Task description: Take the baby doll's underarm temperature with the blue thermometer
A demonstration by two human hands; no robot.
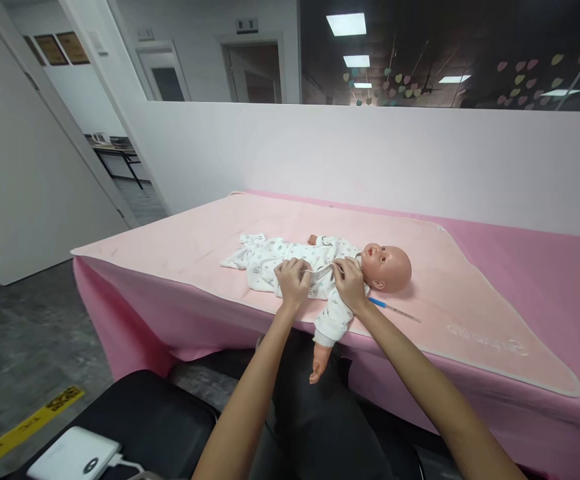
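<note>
A baby doll (387,268) lies on its back on a pink mat (190,247), head to the right. It wears a white patterned romper (270,267), and one arm hangs over the near edge of the table. My left hand (295,277) pinches a thin white strip at the romper's front, over the belly. Near the doll's shoulder my right hand (349,281) closes its fingers on the strip's other end, so it stretches between both hands. Beside my right wrist lies a slim stick with a blue end (377,302); its kind is unclear.
Pink cloth (530,260) covers the table under the mat and drapes down the front. A black chair (155,413) stands at lower left with a white power bank (75,457) and cable on it. Behind the table rises a white wall (370,160) with a window above.
</note>
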